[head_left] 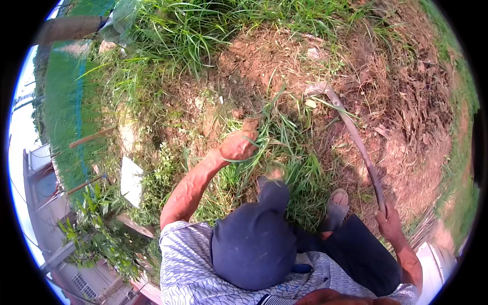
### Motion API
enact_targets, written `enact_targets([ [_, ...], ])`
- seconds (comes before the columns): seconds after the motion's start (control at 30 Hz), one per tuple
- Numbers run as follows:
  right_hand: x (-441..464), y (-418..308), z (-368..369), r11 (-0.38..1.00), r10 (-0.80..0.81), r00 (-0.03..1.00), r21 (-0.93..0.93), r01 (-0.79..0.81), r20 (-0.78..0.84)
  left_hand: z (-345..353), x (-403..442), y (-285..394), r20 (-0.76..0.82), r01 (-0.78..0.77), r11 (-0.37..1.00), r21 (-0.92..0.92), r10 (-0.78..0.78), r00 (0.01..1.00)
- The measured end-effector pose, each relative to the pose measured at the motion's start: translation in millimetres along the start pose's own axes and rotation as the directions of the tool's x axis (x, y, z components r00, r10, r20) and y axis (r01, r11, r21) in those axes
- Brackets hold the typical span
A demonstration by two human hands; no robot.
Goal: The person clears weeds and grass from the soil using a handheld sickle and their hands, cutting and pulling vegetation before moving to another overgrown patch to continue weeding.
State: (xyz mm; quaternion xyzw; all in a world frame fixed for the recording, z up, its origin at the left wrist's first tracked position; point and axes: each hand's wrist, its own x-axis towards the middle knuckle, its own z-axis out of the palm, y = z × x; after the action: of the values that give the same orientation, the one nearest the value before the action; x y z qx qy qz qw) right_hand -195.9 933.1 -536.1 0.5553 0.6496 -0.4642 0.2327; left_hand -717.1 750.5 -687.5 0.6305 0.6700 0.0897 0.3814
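Note:
My left hand (238, 146) is closed in a fist around green grass (277, 134), low over the ground. Long blades stick out from the hand, and a brown clod of soil (250, 123) shows at its fingertips. On the right, my right hand (389, 222) grips the lower end of a hoe's long, slightly curved wooden handle (358, 137). The pale hoe head (317, 89) rests on or just above the bare soil, ahead and to the right of my left hand. Its edge is hard to make out.
My bent knee (254, 246) and sandalled foot (337, 206) are close by. Tall grass (198, 35) grows ahead, with dry straw (376, 76) to the right. Left are a white piece (132, 182), green netting (63, 107) and a wooden post (71, 29).

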Motion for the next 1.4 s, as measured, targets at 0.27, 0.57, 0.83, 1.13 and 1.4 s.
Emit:
enact_targets([
  [0.27,-0.5,3.1,29.7,0.965,0.057,0.998,0.255,-0.057,0.007,-44.6,10.0,-3.9,-0.412,0.027,0.996,0.084,0.010,0.911],
  [0.57,11.6,8.7,54.4,0.808,0.109,0.992,0.587,-0.052,-0.061,-68.6,21.8,-81.3,-0.284,0.262,0.940,0.217,-0.196,0.938],
  [0.83,34.2,19.4,59.6,0.863,0.129,0.991,0.497,-0.095,-0.033,-23.5,61.3,-22.8,-0.426,0.332,0.939,0.089,-0.265,0.865],
  [1.13,35.6,-4.6,56.8,0.772,0.238,0.968,0.590,-0.239,0.080,-1.8,69.1,134.9,0.118,-0.414,0.905,0.101,0.403,0.908],
  [1.4,31.9,-21.1,56.6,0.809,0.251,0.966,0.534,-0.246,0.065,-28.7,106.3,33.9,-0.424,0.148,0.989,0.009,-0.130,0.896],
])
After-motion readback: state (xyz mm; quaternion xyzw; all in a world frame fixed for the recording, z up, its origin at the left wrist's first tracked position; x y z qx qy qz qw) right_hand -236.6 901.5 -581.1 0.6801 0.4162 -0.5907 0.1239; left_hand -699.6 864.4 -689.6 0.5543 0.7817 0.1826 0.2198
